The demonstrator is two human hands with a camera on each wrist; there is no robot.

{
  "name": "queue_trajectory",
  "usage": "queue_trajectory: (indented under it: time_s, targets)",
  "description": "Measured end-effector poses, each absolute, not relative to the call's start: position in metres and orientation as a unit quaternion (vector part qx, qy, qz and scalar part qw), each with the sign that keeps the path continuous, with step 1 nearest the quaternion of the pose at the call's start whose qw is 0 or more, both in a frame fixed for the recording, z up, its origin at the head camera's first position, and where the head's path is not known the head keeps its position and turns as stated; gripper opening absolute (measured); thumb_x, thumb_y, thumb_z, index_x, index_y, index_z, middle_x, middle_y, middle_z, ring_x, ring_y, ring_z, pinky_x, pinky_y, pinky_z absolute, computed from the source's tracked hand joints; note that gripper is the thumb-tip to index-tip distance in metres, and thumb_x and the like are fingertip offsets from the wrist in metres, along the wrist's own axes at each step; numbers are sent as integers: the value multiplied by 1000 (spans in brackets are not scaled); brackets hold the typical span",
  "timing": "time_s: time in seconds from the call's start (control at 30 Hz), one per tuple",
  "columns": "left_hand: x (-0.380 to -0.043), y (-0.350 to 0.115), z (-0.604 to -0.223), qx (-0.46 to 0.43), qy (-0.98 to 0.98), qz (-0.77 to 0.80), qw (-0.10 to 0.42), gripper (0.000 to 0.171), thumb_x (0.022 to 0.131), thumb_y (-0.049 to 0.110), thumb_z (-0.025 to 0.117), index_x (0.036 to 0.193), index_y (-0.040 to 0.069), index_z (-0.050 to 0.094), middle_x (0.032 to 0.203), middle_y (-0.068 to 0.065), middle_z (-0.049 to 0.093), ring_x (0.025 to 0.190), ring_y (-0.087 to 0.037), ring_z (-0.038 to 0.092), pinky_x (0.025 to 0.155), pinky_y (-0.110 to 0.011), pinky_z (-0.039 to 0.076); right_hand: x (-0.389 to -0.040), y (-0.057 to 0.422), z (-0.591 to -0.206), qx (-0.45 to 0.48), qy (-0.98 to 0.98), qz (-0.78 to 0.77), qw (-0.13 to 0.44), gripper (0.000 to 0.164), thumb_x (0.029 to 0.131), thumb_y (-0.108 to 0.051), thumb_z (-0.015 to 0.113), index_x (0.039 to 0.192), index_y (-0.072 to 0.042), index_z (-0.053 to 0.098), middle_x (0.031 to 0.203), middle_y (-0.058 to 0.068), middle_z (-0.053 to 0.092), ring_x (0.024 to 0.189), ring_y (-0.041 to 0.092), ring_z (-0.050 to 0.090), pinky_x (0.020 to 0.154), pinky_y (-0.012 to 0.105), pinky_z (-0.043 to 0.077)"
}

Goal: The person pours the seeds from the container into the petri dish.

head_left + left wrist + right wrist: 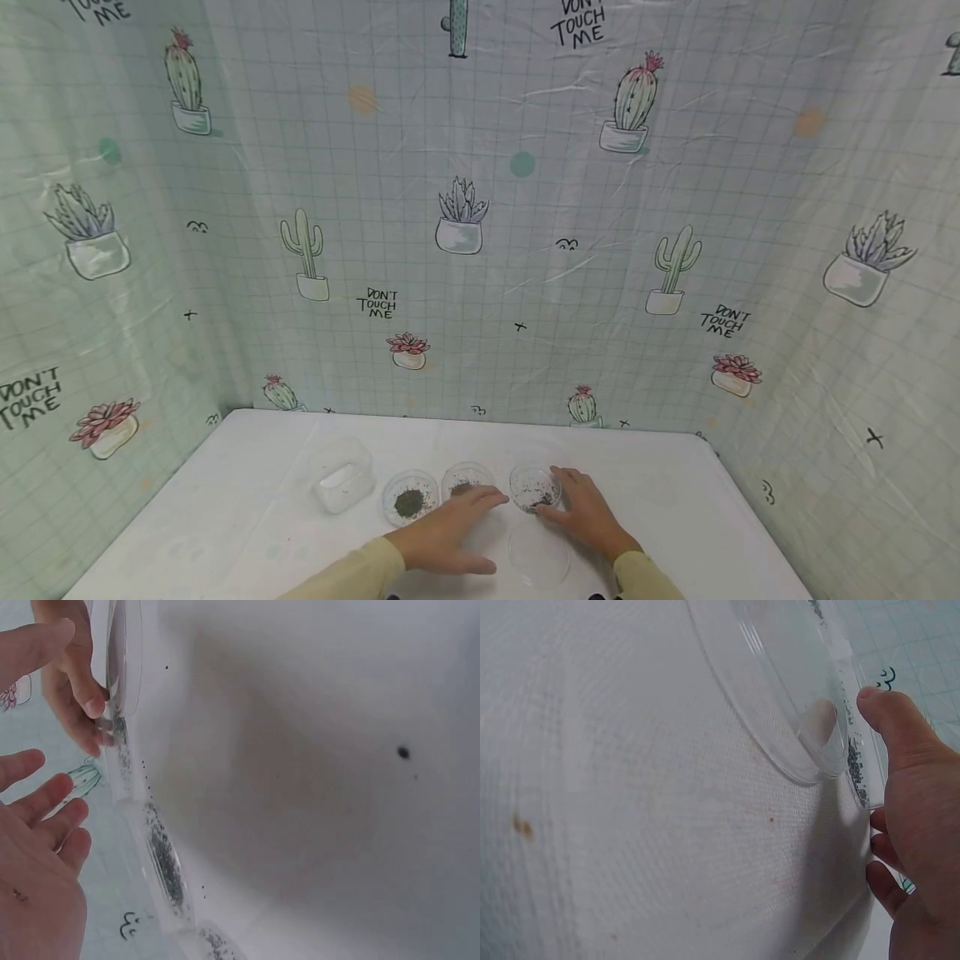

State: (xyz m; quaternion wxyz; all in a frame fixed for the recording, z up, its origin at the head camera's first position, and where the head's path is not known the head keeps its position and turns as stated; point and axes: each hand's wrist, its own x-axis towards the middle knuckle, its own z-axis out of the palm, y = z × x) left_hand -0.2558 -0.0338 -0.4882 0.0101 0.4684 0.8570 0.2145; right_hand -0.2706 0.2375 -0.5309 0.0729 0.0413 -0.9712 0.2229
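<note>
My right hand (591,515) holds a clear petri dish (531,482) with dark specks in it by its right side, thumb at the near rim and fingers round the far side. My left hand (448,533) is spread with its fingers straight and holds nothing. It partly covers a second petri dish (463,470) of dark grains. Left of that stands a third petri dish (423,485) with a dark green heap inside. An empty clear round lid or dish (538,553) lies between my hands, just in front of the held dish.
A clear plastic container (343,478) stands at the left on the white table (255,492). A few loose dark specks lie on the tabletop in the left wrist view. A cactus-print curtain (480,333) encloses the back and both sides.
</note>
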Motion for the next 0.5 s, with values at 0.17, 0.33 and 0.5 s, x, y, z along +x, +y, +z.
queue_trajectory:
  time_s: [0.17, 0.33, 0.5]
  targets:
    - [-259, -27, -495, 469, 862, 193, 4, 76, 80, 55, 59, 142, 23, 28, 141, -2, 38, 127, -22, 43, 103, -41, 42, -271, 239, -531, 45, -972, 219, 73, 81, 71, -58, 66, 134, -11, 44, 131, 10, 50, 122, 31, 45, 104, 49, 38]
    - [-262, -18, -502, 455, 868, 199, 10, 76, 78, 58, 60, 139, 19, 35, 140, -3, 40, 128, -22, 43, 103, -40, 42, -272, 240, -532, 53, -972, 217, 74, 81, 71, -58, 65, 134, -11, 44, 130, 10, 50, 121, 31, 46, 103, 49, 38]
    - [-261, -6, -503, 468, 862, 192, 6, 76, 76, 59, 61, 136, 17, 39, 139, -3, 43, 127, -19, 43, 104, -37, 41, -271, 241, -532, 57, -971, 219, 78, 81, 72, -59, 65, 133, -11, 45, 129, 10, 50, 120, 31, 46, 103, 49, 39]
